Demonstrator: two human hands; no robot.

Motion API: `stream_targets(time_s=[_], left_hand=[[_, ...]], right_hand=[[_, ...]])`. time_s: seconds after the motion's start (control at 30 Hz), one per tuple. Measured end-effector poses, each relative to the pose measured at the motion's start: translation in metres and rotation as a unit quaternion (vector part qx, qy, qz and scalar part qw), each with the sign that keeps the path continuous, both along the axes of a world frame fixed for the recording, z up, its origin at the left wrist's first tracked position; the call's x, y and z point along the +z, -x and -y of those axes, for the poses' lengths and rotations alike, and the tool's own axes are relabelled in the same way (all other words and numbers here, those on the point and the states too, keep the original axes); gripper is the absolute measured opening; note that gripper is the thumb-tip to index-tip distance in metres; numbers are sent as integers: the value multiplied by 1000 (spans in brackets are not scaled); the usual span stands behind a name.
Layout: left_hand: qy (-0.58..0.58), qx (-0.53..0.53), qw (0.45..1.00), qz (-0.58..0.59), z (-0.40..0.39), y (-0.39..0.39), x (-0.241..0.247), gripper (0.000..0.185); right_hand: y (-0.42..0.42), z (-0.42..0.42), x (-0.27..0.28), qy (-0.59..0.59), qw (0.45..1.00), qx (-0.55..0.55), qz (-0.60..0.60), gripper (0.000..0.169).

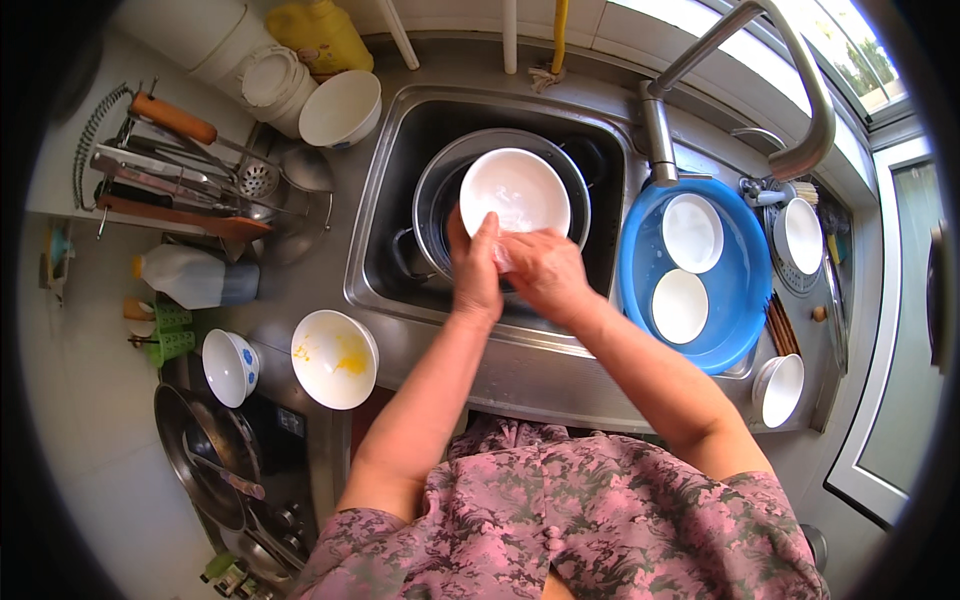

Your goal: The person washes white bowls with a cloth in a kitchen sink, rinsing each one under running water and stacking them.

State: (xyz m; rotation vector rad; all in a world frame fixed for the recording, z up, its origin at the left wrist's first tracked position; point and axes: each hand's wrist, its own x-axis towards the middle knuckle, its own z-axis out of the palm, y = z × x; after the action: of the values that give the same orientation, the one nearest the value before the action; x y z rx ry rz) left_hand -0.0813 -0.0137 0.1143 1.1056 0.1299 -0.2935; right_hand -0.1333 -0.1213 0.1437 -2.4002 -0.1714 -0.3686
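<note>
Over the sink, my left hand grips the near rim of a white bowl, thumb on the inside. The bowl is tilted so that its wet inner surface faces me. My right hand is bent over the same rim, its fingers closed around a pale pinkish cloth or pad, mostly hidden by the fingers. Beneath the bowl, a steel pot with dark handles stands in the sink basin. Right of the sink, a blue plastic basin holds water and two white bowls.
A steel faucet arches over the back right. On the left counter stand a yellow-stained white bowl and a blue-patterned bowl. A utensil rack juts from the left. Another bowl sits at the right edge, near chopsticks.
</note>
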Motion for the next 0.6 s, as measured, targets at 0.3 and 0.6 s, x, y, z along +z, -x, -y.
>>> stream_targets(time_s=[0.3, 0.6], left_hand=[[9, -12, 998, -64, -11, -4, -17, 44], [48, -19, 993, -107, -9, -13, -30, 39]], right_hand=[[-7, 6, -28, 26, 997, 38, 69, 19], [-15, -2, -32, 52, 998, 40, 8, 21]])
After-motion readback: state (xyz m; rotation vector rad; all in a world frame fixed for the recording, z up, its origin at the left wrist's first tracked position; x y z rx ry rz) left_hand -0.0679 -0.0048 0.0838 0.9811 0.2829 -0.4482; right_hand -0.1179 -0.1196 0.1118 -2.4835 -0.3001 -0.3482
